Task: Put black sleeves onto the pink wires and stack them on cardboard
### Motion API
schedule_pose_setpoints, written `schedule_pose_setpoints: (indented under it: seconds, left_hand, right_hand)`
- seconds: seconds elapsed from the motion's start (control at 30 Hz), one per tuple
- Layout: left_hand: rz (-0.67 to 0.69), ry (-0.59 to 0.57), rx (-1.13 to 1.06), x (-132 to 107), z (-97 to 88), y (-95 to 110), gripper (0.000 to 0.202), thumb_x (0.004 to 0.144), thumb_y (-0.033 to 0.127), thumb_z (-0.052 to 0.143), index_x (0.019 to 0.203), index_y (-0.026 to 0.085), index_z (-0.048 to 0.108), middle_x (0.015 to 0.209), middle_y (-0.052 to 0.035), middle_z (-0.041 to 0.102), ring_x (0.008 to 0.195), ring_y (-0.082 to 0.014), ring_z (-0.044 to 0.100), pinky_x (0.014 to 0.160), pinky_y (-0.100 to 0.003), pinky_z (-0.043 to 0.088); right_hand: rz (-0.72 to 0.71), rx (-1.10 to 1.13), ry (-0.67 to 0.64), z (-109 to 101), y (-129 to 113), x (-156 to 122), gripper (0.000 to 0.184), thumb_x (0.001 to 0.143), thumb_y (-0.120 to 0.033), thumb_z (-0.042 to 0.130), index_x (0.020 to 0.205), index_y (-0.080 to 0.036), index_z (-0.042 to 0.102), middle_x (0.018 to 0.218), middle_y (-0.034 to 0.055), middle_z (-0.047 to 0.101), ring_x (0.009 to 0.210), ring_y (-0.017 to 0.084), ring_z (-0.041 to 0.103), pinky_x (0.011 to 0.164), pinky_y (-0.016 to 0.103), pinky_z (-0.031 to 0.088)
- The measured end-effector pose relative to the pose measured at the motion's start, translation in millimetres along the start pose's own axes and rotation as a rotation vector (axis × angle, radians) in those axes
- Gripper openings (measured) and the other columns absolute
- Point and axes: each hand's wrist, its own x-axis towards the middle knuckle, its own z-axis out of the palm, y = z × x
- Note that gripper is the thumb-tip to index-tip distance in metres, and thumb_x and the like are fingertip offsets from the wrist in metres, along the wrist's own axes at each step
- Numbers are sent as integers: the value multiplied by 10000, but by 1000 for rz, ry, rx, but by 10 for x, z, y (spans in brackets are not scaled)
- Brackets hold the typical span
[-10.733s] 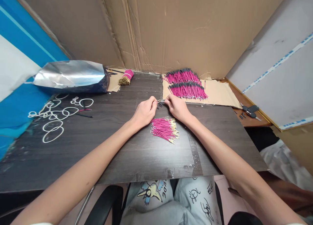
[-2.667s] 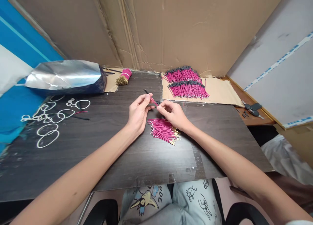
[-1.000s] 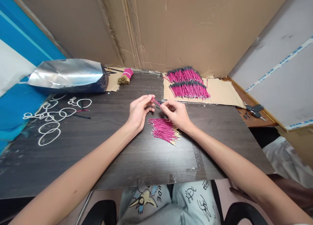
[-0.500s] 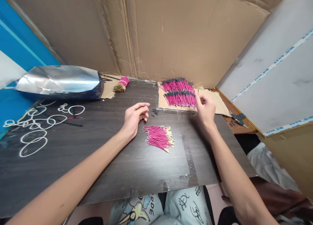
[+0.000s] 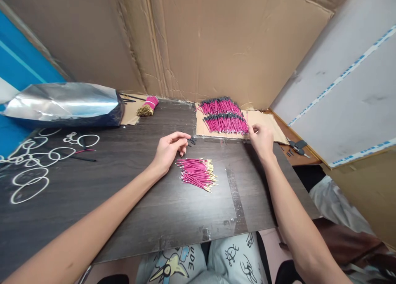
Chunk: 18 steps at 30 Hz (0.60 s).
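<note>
My left hand [image 5: 168, 151] hovers at a small pile of short black tubes [image 5: 192, 141], its fingers bent and the thumb and index tips slightly apart. Just below it, loose pink wires [image 5: 196, 173] with gold-coloured pin ends lie in a heap. Over on the right, my right hand [image 5: 262, 140] pinches a thin pink wire [image 5: 247, 118] at the end of a row. That row of pink wires with black sleeved ends [image 5: 227, 124] lies on a cardboard sheet [image 5: 262, 118]; a second row [image 5: 220, 106] sits behind it.
At the back left are a silver bag [image 5: 64, 104] and a banded bundle of pink wires [image 5: 148, 106]. White elastic loops [image 5: 31, 179] spread over the left tabletop. Small black cutters [image 5: 298, 147] lie at the right. Cardboard [image 5: 216, 45] walls the back.
My left fingertips have come to the black tubes. The right hand stays by the end of the wire row, slightly lower against it. The whole view has shifted a little.
</note>
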Motion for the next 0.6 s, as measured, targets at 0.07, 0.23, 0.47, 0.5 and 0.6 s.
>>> schedule_pose_setpoints:
  seconds: [0.07, 0.23, 0.47, 0.5, 0.6]
  left_hand:
    - [12, -12, 13, -2, 3, -4, 215, 704, 240, 714, 884, 124, 733, 693, -16, 604, 553, -108, 541, 487, -228, 419]
    - [25, -22, 34, -4, 13, -11, 201, 712, 235, 705, 877, 125, 736, 683, -17, 606, 549, -109, 535, 496, -233, 427]
    - [35, -40, 52, -4, 33, -18, 161, 721, 224, 701, 850, 132, 730, 672, -10, 599, 542, -109, 534, 490, -238, 426]
    - [36, -43, 54, -4, 33, -20, 158, 724, 224, 700, 851, 134, 730, 673, -9, 599, 543, -110, 535, 490, -240, 428]
    - [41, -53, 63, -2, 31, -29, 149, 732, 225, 698, 849, 138, 728, 668, -6, 597, 543, -109, 534, 493, -242, 428]
  right_hand:
    - [-4, -10, -7, 9, 6, 3, 321, 959, -410, 532, 871, -184, 742, 830, 116, 754, 780, 257, 679, 735, 332, 427]
    - [1, -53, 0, -2, 0, 10, 331, 970, -432, 533, 886, -191, 744, 855, 114, 758, 809, 268, 676, 710, 332, 412]
    - [20, -86, -10, -7, -53, -16, 306, 978, -411, 543, 919, -197, 754, 877, 108, 765, 825, 274, 676, 697, 329, 403]
    - [20, -94, -13, -5, -62, -21, 293, 978, -397, 547, 925, -198, 755, 891, 110, 768, 836, 276, 679, 702, 330, 405]
    - [17, -110, -23, -3, -90, -34, 271, 977, -367, 555, 957, -193, 762, 935, 123, 771, 870, 283, 683, 727, 335, 418]
